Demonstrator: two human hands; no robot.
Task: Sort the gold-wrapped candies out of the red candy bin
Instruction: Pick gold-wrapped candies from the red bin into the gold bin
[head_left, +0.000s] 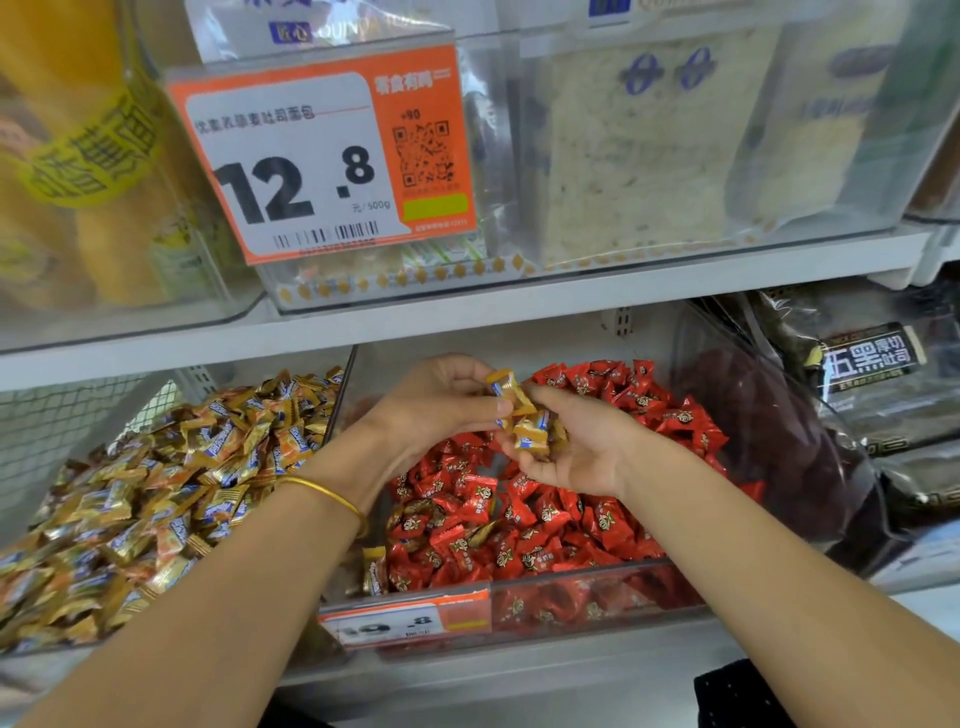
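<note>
Two bins sat side by side on the lower shelf (519, 670): the left bin (78, 431) at lower left of the frame, the middle bin (597, 597) at lower centre, a bag (779, 441) to its right. Above the middle bin, at frame centre, the left hand (441, 400) pinched one candy (506, 389) just beside several candies (532, 434) lying in the right hand (576, 447). A price tag (317, 156) stood at upper left, above the upper shelf (519, 306).

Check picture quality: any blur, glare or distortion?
Head view: wide-angle distortion slants the white shelf edge; glare hazes the clear plastic bread bin; the orange price tag shows sharp large digits, soft small print; the gold-wrapped candies between left hand and right hand look smeared.
</note>
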